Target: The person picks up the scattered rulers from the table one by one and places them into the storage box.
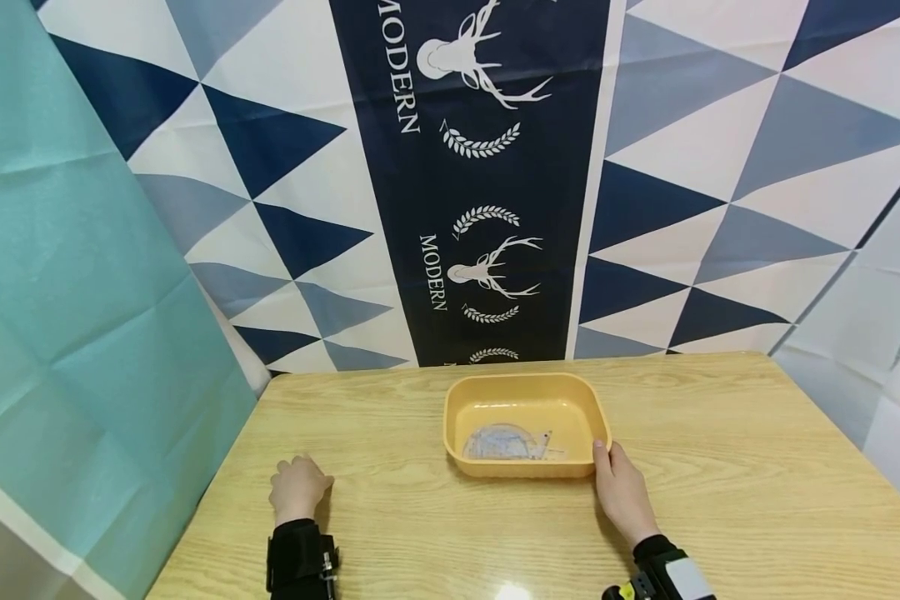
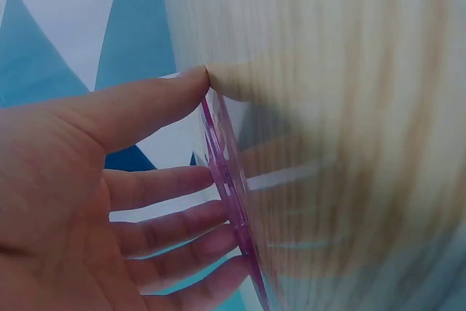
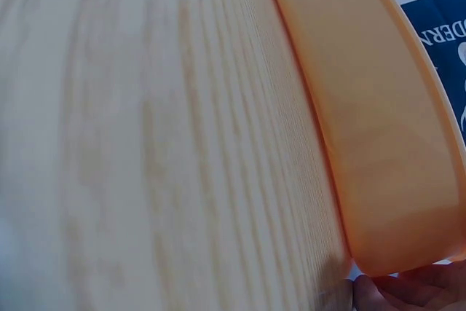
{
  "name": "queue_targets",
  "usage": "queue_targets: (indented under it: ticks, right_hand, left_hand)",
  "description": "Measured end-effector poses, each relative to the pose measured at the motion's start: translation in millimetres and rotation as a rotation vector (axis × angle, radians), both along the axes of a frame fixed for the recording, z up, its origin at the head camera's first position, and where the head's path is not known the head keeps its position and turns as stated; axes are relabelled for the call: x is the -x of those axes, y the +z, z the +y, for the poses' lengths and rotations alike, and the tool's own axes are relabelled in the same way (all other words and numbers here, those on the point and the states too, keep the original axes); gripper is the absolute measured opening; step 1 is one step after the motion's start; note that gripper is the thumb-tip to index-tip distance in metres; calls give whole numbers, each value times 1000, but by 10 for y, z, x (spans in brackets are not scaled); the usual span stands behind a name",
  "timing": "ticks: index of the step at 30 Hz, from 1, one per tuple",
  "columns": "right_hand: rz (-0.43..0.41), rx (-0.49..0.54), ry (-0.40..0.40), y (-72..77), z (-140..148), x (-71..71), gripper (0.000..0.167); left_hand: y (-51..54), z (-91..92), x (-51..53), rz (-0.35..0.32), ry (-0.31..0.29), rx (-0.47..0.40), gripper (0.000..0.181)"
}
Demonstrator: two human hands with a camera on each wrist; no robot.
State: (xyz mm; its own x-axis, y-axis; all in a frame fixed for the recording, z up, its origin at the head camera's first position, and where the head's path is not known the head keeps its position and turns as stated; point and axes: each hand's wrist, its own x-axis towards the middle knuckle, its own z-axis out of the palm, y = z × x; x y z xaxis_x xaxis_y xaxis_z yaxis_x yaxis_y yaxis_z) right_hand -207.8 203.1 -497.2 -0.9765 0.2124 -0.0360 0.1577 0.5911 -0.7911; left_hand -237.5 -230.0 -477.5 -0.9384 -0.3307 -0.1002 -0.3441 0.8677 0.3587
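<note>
On the left of the table, my left hand [image 1: 300, 487] is held low over the wood. In the left wrist view, its thumb and fairly straight fingertips touch the edge of a thin, see-through pink-purple flat thing [image 2: 231, 194] lying on the tabletop. What kind of thing it is I cannot tell, and the head view hides it. My right hand [image 1: 624, 493] grips the front right corner of a yellow plastic basin [image 1: 525, 469], thumb on the rim and fingers beneath the outside. Inside the basin lies a clear rounded piece [image 1: 498, 442] with bluish marks, beside small clear bits.
The light wooden table [image 1: 420, 542] ends at the back against a patterned curtain [image 1: 487, 183] with triangles and deer heads. A turquoise cloth [image 1: 105, 333] hangs along the left edge. Pale cloth [image 1: 862, 350] hangs at the right.
</note>
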Motion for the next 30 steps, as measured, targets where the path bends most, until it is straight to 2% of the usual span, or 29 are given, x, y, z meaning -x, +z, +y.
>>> queue_targets:
  ticks: [6, 12, 21, 25, 30]
  right_hand:
    - [3, 3, 3, -6, -2, 6, 63]
    - [-1, 2, 2, -19, 5, 20, 63]
    - [-3, 3, 8, -21, 7, 18, 63]
    - [-7, 7, 6, -14, 11, 15, 65]
    - [2, -3, 2, -4, 15, 21, 64]
  left_hand:
    - [14, -13, -3, -9, -3, -22, 55]
    - [-19, -51, -4, -24, -13, -43, 55]
    - [-4, -36, -54, 26, -3, -47, 50]
    - [8, -40, -73, 55, -7, -56, 41]
    - [35, -63, -96, 54, -21, -74, 38]
